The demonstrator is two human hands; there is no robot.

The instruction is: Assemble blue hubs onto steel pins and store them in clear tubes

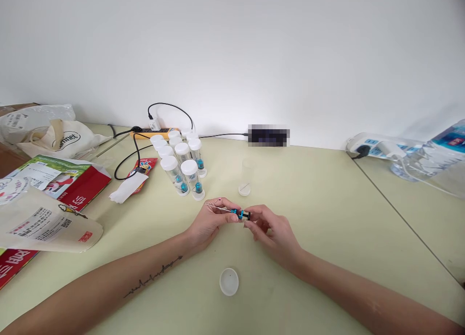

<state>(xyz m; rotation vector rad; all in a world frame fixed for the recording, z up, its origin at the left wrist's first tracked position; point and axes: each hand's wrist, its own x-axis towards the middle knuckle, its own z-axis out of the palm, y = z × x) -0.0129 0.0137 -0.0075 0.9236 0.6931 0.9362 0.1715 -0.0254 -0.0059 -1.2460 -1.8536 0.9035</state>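
Note:
Between my hands, above the table, is a small blue and black cylindrical part [240, 214] with a pale band. Thin whitish rods or wires stick out of its left end, across my left fingers. My left hand [212, 222] pinches its blue end between thumb and fingers. On the black end, the fingertips of my right hand [271, 228] are closed. Just beyond stands an open clear tube [247, 173] with a white base and a thin stick-like thing inside. Nearer to me a round white cap [229, 281] lies hollow side up.
Several white-capped clear tubes [189, 168], some with blue parts inside, stand left of centre. Behind them lies an orange power strip [145, 131] with black cables. A paper cup [78, 231] and red box [85, 185] fill the left; a water bottle [428, 156] lies right.

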